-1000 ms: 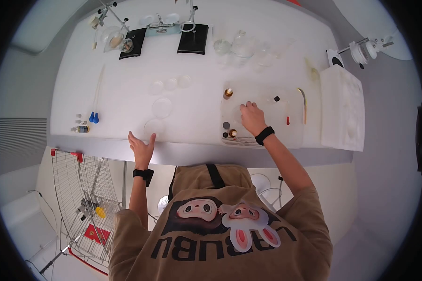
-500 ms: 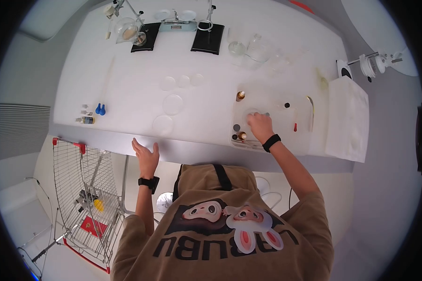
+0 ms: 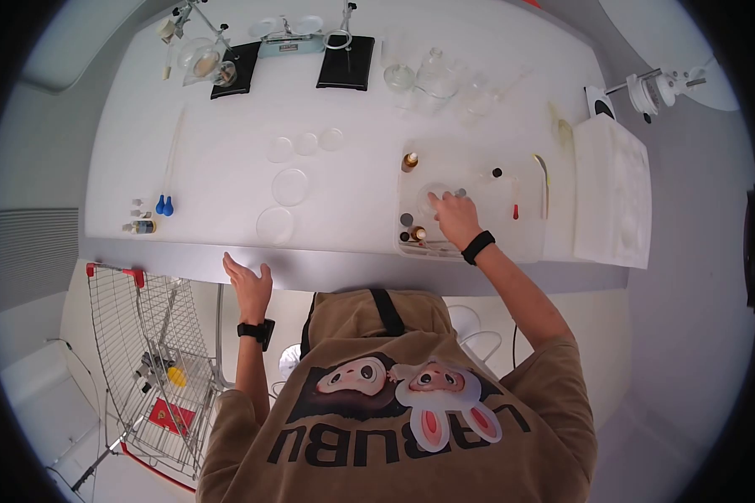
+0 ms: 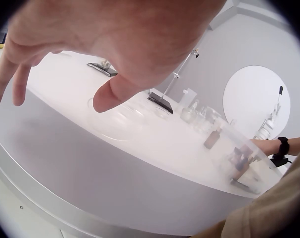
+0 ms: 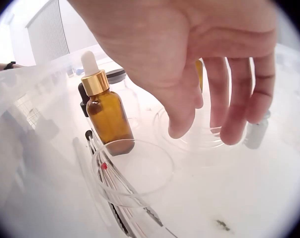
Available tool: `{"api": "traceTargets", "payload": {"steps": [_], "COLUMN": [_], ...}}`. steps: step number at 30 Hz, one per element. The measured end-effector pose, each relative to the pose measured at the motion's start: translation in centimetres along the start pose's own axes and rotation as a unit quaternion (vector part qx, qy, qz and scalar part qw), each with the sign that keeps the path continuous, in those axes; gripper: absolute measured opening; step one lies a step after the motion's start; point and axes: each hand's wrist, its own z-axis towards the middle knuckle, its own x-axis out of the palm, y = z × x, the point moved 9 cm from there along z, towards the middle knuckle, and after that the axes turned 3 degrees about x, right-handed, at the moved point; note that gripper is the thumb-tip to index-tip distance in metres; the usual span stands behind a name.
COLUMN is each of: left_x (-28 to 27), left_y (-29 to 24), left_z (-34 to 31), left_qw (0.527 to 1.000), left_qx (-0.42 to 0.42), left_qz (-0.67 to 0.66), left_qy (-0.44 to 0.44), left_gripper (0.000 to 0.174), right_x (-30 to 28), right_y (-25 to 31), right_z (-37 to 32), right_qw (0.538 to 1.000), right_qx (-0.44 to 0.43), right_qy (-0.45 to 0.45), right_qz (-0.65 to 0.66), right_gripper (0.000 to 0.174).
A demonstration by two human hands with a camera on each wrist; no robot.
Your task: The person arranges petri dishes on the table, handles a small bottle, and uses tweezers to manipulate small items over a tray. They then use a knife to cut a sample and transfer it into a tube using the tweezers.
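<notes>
Inside the clear plastic tub [image 3: 524,250], my right hand [image 3: 457,220] [image 5: 204,54] is over clear round dishes [image 5: 166,133], thumb and fingers spread and slightly bent; whether the fingertips touch the rims I cannot tell. Beside the thumb in the right wrist view stands an amber dropper bottle [image 5: 109,121], with tweezers [image 5: 121,186] and another clear dish [image 5: 172,171] in front. A small pale bottle [image 5: 257,134] is past the fingers. My left hand [image 3: 249,287] [image 4: 115,39] hovers at the table's front edge, fingers apart and empty, near a large clear dish [image 3: 275,225].
More clear dishes [image 3: 290,187] lie on the table's middle. Blue-bulbed droppers [image 3: 164,205] and small bottles [image 3: 143,226] are at the left. Black-based stands [image 3: 345,63], a balance [image 3: 289,46] and glassware [image 3: 436,74] line the back. A white block [image 3: 612,193] stands right.
The right hand's fingers, gathered together a second ago, have spread over the dishes. My left hand has drawn back slightly from the large dish toward the table's front edge. The head view has shifted.
</notes>
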Motion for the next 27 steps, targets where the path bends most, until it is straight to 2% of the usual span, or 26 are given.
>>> {"api": "traceTargets", "payload": {"steps": [2, 4, 5, 7, 10, 17, 20, 23, 27], "left_x": [0.1, 0.2, 0.1, 0.1, 0.1, 0.2, 0.5, 0.5, 0.5], "left_y": [-0.2, -0.4, -0.4, -0.3, -0.1, 0.2, 0.4, 0.7, 0.9], "left_z": [-0.1, -0.1, -0.1, -0.1, -0.1, -0.3, -0.5, -0.6, -0.6], "left_qw": [1.000, 1.000, 1.000, 1.000, 1.000, 1.000, 0.999, 0.999, 0.999], "left_qx": [0.001, 0.002, 0.002, 0.002, 0.003, 0.005, 0.000, -0.008, -0.006], "left_qz": [-0.001, -0.003, -0.003, -0.003, 0.006, 0.023, 0.033, 0.041, 0.046], "left_qy": [0.005, 0.011, 0.012, 0.013, 0.010, 0.012, 0.016, 0.019, 0.013], "left_gripper": [0.088, 0.088, 0.088, 0.087, 0.086, 0.084, 0.083, 0.082, 0.081], "right_x": [0.3, -0.2, -0.1, 0.8, 1.0, 0.7, 0.3, 1.5, 1.7], "right_y": [-0.3, -0.1, -0.3, -0.6, -0.6, -0.3, -0.4, -0.1, 0.2], "right_z": [-0.1, -0.3, -0.3, -0.1, -0.1, -0.4, -0.4, -0.5, -0.5], "right_qw": [1.000, 0.998, 0.999, 1.000, 1.000, 0.999, 1.000, 0.997, 0.997], "right_qx": [-0.006, -0.025, -0.024, -0.024, -0.016, -0.028, -0.027, -0.065, -0.057], "right_qy": [-0.010, -0.051, -0.049, -0.005, 0.008, 0.020, 0.002, 0.024, 0.046], "right_qz": [-0.001, 0.000, 0.000, 0.001, 0.000, -0.031, 0.000, -0.025, -0.033], "right_gripper": [0.035, 0.027, 0.027, 0.013, 0.005, 0.008, 0.007, 0.010, 0.012]}}
